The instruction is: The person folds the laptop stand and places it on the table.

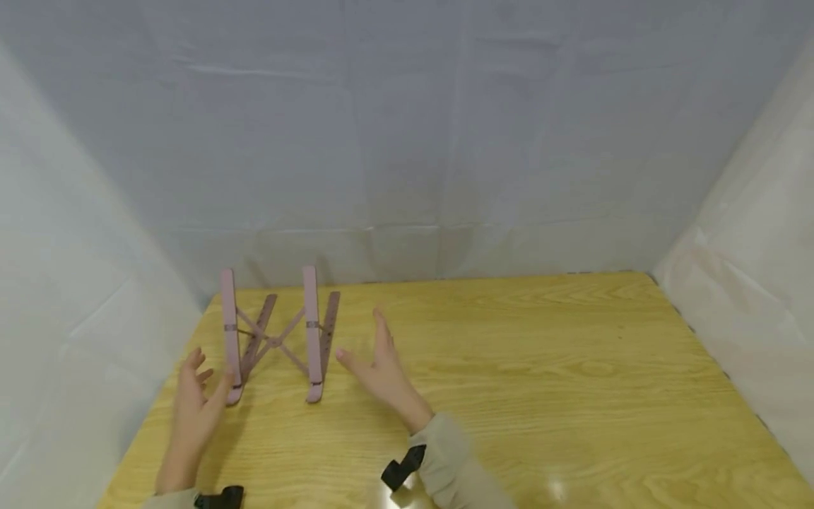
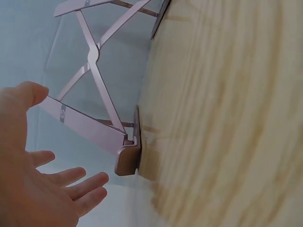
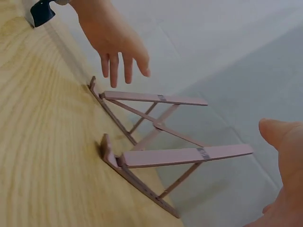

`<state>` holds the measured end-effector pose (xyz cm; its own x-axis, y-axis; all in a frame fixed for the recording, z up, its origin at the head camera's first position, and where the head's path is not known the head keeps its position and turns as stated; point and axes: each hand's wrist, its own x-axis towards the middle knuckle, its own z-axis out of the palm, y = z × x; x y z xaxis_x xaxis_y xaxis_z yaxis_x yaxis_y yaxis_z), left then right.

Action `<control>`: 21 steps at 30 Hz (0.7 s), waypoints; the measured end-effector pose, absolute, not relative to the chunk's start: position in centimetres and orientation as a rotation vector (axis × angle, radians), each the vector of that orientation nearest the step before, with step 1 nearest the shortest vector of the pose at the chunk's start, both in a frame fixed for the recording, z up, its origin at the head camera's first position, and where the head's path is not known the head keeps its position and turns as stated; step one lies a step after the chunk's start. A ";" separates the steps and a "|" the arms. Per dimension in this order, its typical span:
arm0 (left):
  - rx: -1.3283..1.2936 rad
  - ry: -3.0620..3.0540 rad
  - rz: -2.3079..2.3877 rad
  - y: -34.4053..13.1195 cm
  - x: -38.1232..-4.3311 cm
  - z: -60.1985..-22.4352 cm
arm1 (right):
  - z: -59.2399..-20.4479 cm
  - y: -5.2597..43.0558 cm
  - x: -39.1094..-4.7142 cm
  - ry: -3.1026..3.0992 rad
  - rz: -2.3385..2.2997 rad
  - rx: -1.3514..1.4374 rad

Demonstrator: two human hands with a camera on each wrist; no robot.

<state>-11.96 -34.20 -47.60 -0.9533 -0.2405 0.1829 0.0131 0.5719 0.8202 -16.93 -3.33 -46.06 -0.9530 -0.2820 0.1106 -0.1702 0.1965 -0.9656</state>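
A pink folding laptop stand (image 1: 312,339) stands unfolded at the far left of the table, its two sloping arms joined by an X-shaped brace. To its left, the left hand (image 1: 193,410) is spread, the thumb near the left arm of the stand. On the other side, the right hand (image 1: 384,375) has its thumb and fingers apart, with a gap between it and the stand. In the left wrist view, the left hand (image 2: 42,170) holds nothing beside the stand (image 2: 90,127). The right wrist view shows the stand (image 3: 184,155) between both hands.
The wood-grain table (image 1: 540,375) reaches to a pale sheet (image 1: 407,141) hung behind it. Similar sheets hang at the left and right sides. A black wrist device (image 1: 405,466) sits on the right sleeve, another (image 1: 220,497) by the left wrist.
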 end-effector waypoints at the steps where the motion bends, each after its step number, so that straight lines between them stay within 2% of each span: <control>1: 0.191 -2.538 -1.344 -34.3 -12.0 -47.7 | -46.5 -3.7 -16.9 2.326 -1.900 -0.429; 13: 0.186 -2.397 -1.713 -34.5 -13.0 -50.0 | -50.1 -6.3 -16.8 2.196 -1.891 -0.349; 21: 0.217 -2.410 -1.571 -34.0 -12.8 -50.9 | -50.8 -7.1 -16.7 2.201 -1.843 -0.332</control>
<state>-12.81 -34.00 -50.94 -0.9561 -0.2617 0.1317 0.0149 0.4055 0.9140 -16.66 -7.13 -50.77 -0.9425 -0.3311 -0.0457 -0.0133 0.1738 -0.9847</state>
